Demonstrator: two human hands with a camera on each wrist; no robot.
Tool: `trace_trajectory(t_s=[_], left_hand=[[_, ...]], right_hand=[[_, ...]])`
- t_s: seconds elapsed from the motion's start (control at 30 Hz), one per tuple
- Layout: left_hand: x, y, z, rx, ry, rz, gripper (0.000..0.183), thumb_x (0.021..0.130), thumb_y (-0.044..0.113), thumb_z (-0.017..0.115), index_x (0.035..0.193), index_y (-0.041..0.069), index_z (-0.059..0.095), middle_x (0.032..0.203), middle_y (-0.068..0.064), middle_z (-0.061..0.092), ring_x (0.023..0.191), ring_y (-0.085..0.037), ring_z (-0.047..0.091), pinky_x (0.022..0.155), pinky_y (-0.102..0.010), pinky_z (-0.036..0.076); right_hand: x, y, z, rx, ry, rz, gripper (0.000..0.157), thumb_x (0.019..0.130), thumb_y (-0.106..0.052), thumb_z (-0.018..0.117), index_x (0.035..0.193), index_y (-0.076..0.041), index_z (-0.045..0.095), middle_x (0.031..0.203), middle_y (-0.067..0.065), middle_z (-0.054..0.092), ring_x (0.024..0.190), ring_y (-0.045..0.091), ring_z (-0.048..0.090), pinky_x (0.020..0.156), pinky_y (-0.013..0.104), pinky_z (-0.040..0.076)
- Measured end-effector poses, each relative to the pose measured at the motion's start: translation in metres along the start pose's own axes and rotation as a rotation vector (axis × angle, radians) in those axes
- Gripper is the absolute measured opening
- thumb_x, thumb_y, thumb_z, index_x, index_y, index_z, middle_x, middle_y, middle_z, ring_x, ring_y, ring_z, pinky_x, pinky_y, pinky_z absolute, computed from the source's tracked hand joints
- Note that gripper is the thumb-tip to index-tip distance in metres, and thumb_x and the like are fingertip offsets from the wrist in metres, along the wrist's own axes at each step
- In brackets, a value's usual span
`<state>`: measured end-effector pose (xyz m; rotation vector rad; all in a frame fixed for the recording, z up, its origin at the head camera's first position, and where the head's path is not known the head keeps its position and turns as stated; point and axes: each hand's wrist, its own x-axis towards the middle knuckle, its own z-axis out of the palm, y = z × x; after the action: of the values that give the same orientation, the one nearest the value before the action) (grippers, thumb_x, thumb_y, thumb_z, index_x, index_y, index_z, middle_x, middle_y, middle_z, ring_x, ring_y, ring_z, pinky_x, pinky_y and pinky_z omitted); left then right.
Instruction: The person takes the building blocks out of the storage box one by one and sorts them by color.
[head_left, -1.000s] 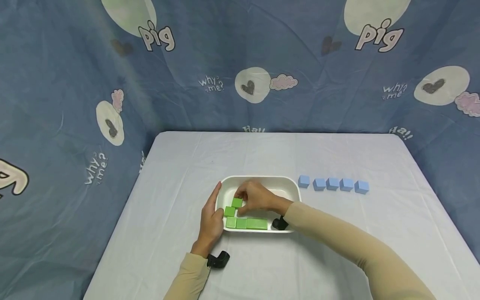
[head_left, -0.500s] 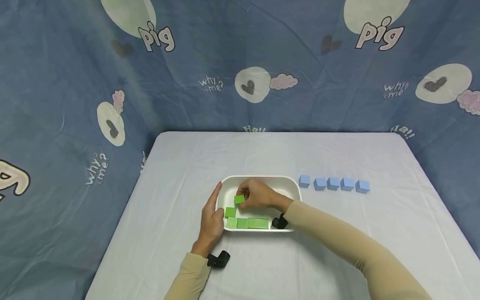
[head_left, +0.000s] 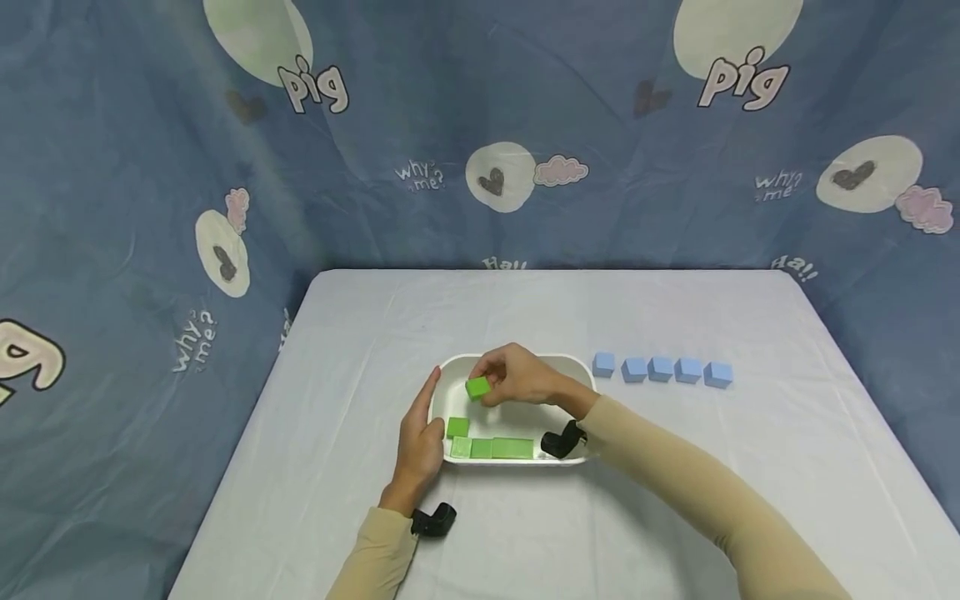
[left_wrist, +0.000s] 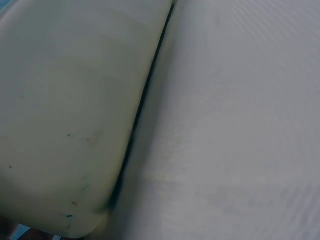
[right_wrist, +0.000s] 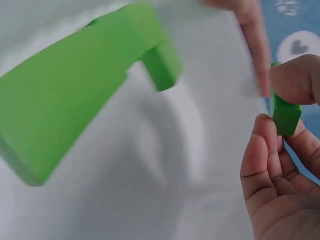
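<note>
A white tray (head_left: 517,417) lies on the table, and my left hand (head_left: 417,454) grips its left side, thumb at the rim and index finger along the outer wall. Over the tray, my right hand (head_left: 525,377) pinches a green cube (head_left: 477,388) between thumb and fingers; the right wrist view shows this green cube (right_wrist: 286,120) close up. Along the tray's near side runs a row of green blocks: a long block (head_left: 512,448) and two cubes (head_left: 471,448). Another green cube (head_left: 457,427) sits behind the row's left end. The left wrist view holds mostly the tray's outer wall (left_wrist: 75,100).
Several blue cubes (head_left: 660,369) stand in a line right of the tray on the white-covered table (head_left: 337,375). A blue printed cloth (head_left: 360,217) hangs behind and to the left. Each wrist wears a black camera (head_left: 435,521).
My right hand has lifted the green cube away from the other green cube, back and up from the tray floor. My left hand keeps its place at the tray.
</note>
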<state>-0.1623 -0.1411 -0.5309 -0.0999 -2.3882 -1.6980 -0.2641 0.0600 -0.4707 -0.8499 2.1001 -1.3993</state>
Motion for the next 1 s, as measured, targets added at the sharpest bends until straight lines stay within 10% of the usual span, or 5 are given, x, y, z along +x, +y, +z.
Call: trace_trajectory(t_s=[0.5, 1.0], left_hand=[[-0.008, -0.004, -0.004, 0.01, -0.032, -0.024, 0.079, 0.082, -0.014, 0.032, 0.16, 0.001, 0.027, 0.166, -0.014, 0.026, 0.153, -0.022, 0.019, 0.124, -0.036, 0.014], [0.002, 0.0, 0.001, -0.009, -0.011, 0.05, 0.079, 0.081, -0.016, 0.032, 0.159, 0.001, 0.03, 0.164, -0.016, 0.028, 0.153, -0.03, 0.021, 0.124, -0.035, 0.014]], right_hand=[[-0.035, -0.012, -0.031, 0.145, 0.122, 0.007, 0.035, 0.079, 0.004, 0.076, 0.114, -0.001, 0.073, 0.096, 0.013, 0.071, 0.084, 0.028, 0.063, 0.075, 0.032, 0.057], [-0.103, -0.005, -0.081, 0.097, 0.427, 0.04, 0.031, 0.082, 0.002, 0.076, 0.113, 0.0, 0.072, 0.099, 0.016, 0.069, 0.084, 0.03, 0.064, 0.073, 0.033, 0.057]])
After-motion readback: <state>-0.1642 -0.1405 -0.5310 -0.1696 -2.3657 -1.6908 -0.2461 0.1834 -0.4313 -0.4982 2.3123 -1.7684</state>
